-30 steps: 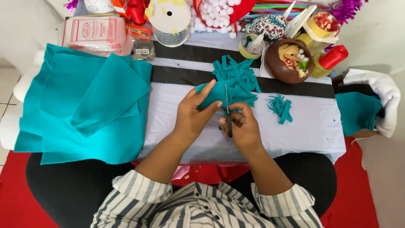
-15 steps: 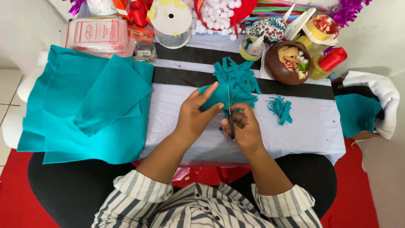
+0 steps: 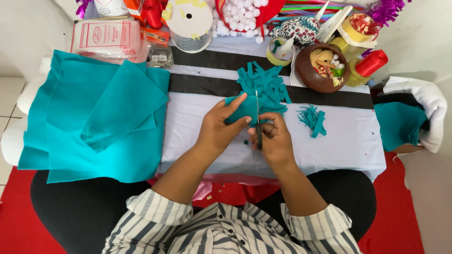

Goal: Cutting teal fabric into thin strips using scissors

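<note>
My left hand [image 3: 219, 128] pinches a small piece of teal felt [image 3: 241, 109] over the white cloth of the low table [image 3: 197, 141]. My right hand [image 3: 275, 138] grips a pair of scissors [image 3: 258, 123], whose blades point away from me and cut into the felt piece. Just beyond the hands lies a heap of cut teal felt strips [image 3: 263, 84]. A smaller bunch of teal strips [image 3: 314, 120] lies to the right of my right hand.
Large teal felt sheets [image 3: 94, 113] drape the table's left end. More teal felt [image 3: 398, 124] lies at the right on a white cushion. Along the back stand a brown bowl [image 3: 320, 70], red ribbon spools [image 3: 372, 63], a tape roll, white pompoms [image 3: 238, 16] and a pink packet [image 3: 106, 37].
Hands, scissors and felt piece stay in the same spot with only slight finger shifts.
</note>
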